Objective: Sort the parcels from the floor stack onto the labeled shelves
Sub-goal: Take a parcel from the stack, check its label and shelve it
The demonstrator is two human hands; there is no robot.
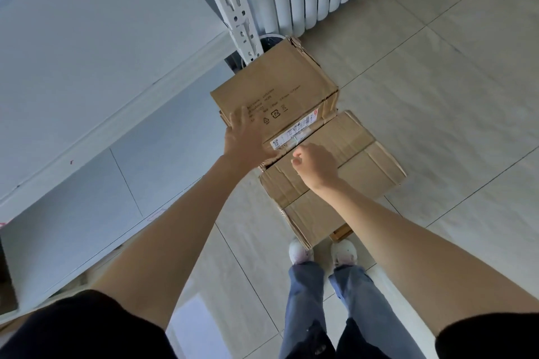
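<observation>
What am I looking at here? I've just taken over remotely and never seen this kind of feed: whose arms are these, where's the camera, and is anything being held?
There is no machine here: a person works with bare hands, and the one picture comes from a wide-angle camera on their head, looking down, so you see their own arms, jeans and white shoes. On the tiled floor lie two cardboard parcels. The left hand rests with spread fingers on the printed parcel, which sits beside the white shelf post. The right hand hovers, loosely curled, over the taped parcel nearer the feet. It seems to hold nothing. A white shipping label shows between the hands. Neither parcel is lifted yet.
</observation>
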